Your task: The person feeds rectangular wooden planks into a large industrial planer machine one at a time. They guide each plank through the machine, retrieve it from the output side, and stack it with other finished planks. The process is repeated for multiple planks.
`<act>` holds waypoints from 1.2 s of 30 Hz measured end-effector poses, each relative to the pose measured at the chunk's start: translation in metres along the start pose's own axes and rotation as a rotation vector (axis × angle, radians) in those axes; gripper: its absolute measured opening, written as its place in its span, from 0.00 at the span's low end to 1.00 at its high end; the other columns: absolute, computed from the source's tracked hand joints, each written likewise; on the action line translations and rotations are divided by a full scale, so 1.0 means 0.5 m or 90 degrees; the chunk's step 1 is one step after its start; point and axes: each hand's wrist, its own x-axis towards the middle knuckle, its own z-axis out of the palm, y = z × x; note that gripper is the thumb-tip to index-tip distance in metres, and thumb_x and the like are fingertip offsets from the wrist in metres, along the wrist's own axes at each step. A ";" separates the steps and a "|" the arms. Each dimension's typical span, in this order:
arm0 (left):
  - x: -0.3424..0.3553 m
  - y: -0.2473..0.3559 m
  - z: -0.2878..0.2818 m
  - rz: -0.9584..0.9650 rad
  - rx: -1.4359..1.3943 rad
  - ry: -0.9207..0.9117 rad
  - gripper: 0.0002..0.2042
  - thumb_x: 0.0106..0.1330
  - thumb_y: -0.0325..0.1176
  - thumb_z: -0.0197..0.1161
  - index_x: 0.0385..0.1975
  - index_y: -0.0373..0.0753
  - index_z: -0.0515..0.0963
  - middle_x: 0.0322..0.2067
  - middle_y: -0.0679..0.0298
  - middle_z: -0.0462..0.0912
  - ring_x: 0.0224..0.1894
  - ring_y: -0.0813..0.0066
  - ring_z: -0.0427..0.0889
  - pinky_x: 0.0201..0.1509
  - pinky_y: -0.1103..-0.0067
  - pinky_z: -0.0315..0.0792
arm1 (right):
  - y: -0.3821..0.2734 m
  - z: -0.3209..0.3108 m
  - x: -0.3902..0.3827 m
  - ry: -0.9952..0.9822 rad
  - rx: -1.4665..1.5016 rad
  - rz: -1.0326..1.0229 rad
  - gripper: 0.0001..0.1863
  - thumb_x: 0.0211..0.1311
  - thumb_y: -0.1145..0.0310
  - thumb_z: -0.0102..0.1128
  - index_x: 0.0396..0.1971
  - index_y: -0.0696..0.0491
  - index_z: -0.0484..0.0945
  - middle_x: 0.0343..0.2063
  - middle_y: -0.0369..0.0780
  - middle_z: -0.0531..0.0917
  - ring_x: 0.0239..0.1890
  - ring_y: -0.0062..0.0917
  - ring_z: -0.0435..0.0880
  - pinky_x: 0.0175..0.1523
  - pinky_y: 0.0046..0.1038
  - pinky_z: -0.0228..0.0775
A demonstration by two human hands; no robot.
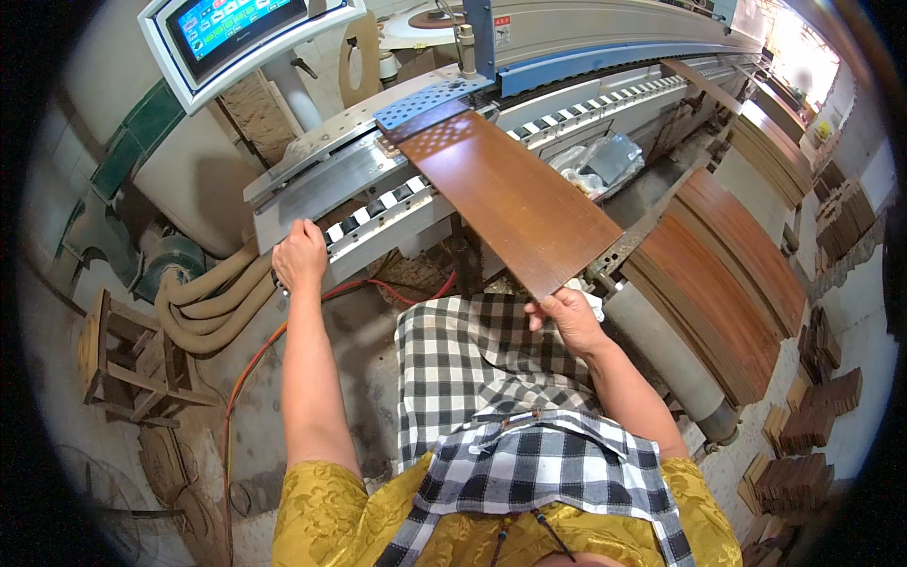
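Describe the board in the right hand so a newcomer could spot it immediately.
From the long machine across the top, find its blue perforated plate. A glossy brown board slants from there down to the right hand. Unlike the stacked boards farther right, it alone is held at its near end.

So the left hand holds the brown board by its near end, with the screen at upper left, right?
Not quite: the head view shows the right hand holding the brown board by its near end. The screen is at upper left.
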 end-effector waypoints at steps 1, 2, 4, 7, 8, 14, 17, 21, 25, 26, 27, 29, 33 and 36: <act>0.000 0.000 0.001 0.001 0.002 0.000 0.14 0.60 0.39 0.47 0.20 0.38 0.74 0.18 0.49 0.77 0.23 0.51 0.77 0.34 0.65 0.69 | 0.006 -0.010 0.000 0.031 -0.002 -0.011 0.16 0.61 0.60 0.51 0.26 0.60 0.76 0.20 0.38 0.79 0.24 0.19 0.76 0.36 0.21 0.66; 0.001 0.001 0.001 0.004 0.001 0.002 0.14 0.60 0.39 0.47 0.20 0.38 0.74 0.18 0.49 0.77 0.23 0.51 0.77 0.34 0.65 0.69 | 0.016 -0.029 0.002 0.037 0.000 -0.012 0.17 0.60 0.59 0.51 0.25 0.59 0.76 0.20 0.38 0.79 0.23 0.19 0.76 0.35 0.21 0.66; 0.000 0.002 0.000 0.010 -0.001 0.006 0.14 0.60 0.39 0.47 0.20 0.38 0.74 0.18 0.49 0.77 0.23 0.52 0.77 0.34 0.65 0.69 | 0.012 -0.039 0.000 0.080 0.004 -0.018 0.18 0.60 0.57 0.52 0.21 0.58 0.75 0.17 0.37 0.78 0.20 0.19 0.75 0.31 0.21 0.65; 0.000 0.000 0.002 0.011 0.002 0.011 0.14 0.60 0.39 0.47 0.20 0.38 0.74 0.18 0.49 0.77 0.23 0.52 0.77 0.34 0.65 0.69 | 0.002 -0.059 0.004 0.118 0.024 -0.013 0.18 0.60 0.56 0.51 0.20 0.56 0.74 0.14 0.36 0.76 0.18 0.18 0.73 0.29 0.19 0.63; 0.000 0.001 0.001 0.010 0.001 0.009 0.14 0.60 0.39 0.47 0.20 0.38 0.74 0.18 0.49 0.77 0.23 0.52 0.77 0.34 0.65 0.69 | 0.002 -0.068 0.008 0.138 0.043 -0.015 0.19 0.61 0.56 0.50 0.18 0.55 0.74 0.13 0.36 0.75 0.16 0.17 0.70 0.26 0.18 0.62; 0.003 -0.006 0.006 -0.009 -0.006 -0.039 0.16 0.62 0.42 0.43 0.25 0.39 0.75 0.22 0.47 0.77 0.27 0.47 0.76 0.35 0.61 0.68 | -0.027 -0.121 0.018 0.282 0.092 -0.045 0.19 0.60 0.55 0.52 0.16 0.53 0.73 0.11 0.34 0.73 0.13 0.16 0.69 0.22 0.17 0.59; 0.003 -0.007 0.007 -0.011 -0.003 -0.037 0.16 0.62 0.43 0.43 0.24 0.39 0.75 0.22 0.48 0.78 0.27 0.47 0.76 0.35 0.61 0.68 | -0.056 -0.140 0.006 0.386 0.036 -0.059 0.19 0.60 0.54 0.51 0.19 0.54 0.74 0.11 0.33 0.73 0.14 0.15 0.68 0.21 0.17 0.59; 0.001 -0.001 0.001 0.001 0.003 -0.008 0.15 0.61 0.41 0.45 0.21 0.38 0.74 0.20 0.49 0.77 0.25 0.50 0.77 0.34 0.63 0.68 | -0.049 -0.224 -0.069 0.479 -0.075 -0.114 0.17 0.62 0.57 0.48 0.37 0.57 0.75 0.16 0.33 0.75 0.19 0.14 0.70 0.25 0.16 0.60; 0.002 -0.002 0.006 0.013 0.001 0.002 0.15 0.60 0.40 0.46 0.19 0.37 0.74 0.18 0.49 0.77 0.23 0.52 0.77 0.34 0.65 0.69 | 0.010 -0.350 -0.250 0.719 -0.194 -0.144 0.23 0.62 0.64 0.49 0.56 0.55 0.61 0.19 0.34 0.74 0.21 0.14 0.72 0.23 0.16 0.61; 0.001 -0.003 0.008 0.014 0.001 0.008 0.15 0.60 0.40 0.46 0.19 0.37 0.74 0.17 0.49 0.77 0.23 0.52 0.77 0.33 0.65 0.69 | 0.024 -0.383 -0.303 0.816 -0.250 -0.136 0.25 0.61 0.65 0.49 0.57 0.55 0.59 0.22 0.34 0.75 0.22 0.15 0.73 0.24 0.17 0.62; 0.001 -0.004 0.009 0.014 0.002 0.010 0.15 0.60 0.39 0.46 0.19 0.38 0.74 0.17 0.49 0.77 0.23 0.52 0.77 0.33 0.65 0.69 | 0.034 -0.407 -0.362 0.870 -0.279 -0.144 0.27 0.62 0.64 0.49 0.59 0.54 0.56 0.25 0.36 0.75 0.23 0.15 0.73 0.25 0.17 0.64; -0.001 -0.007 0.009 0.013 0.006 0.014 0.15 0.60 0.39 0.46 0.19 0.38 0.74 0.17 0.49 0.77 0.23 0.52 0.77 0.33 0.65 0.69 | 0.015 -0.412 -0.442 1.070 -0.339 -0.148 0.29 0.61 0.61 0.49 0.60 0.56 0.53 0.27 0.39 0.75 0.22 0.18 0.74 0.26 0.21 0.65; -0.001 -0.004 0.005 0.016 0.002 0.020 0.15 0.60 0.39 0.46 0.19 0.38 0.74 0.17 0.49 0.77 0.23 0.52 0.77 0.33 0.64 0.69 | 0.042 -0.487 -0.575 1.216 -0.189 -0.037 0.32 0.60 0.54 0.51 0.59 0.56 0.56 0.18 0.37 0.75 0.18 0.15 0.69 0.23 0.21 0.62; 0.000 -0.003 0.006 0.011 0.004 0.014 0.15 0.60 0.40 0.46 0.20 0.38 0.74 0.18 0.49 0.77 0.23 0.52 0.77 0.33 0.64 0.69 | 0.028 -0.475 -0.577 1.189 -0.200 0.000 0.32 0.58 0.52 0.52 0.58 0.55 0.60 0.20 0.38 0.77 0.16 0.15 0.68 0.24 0.20 0.63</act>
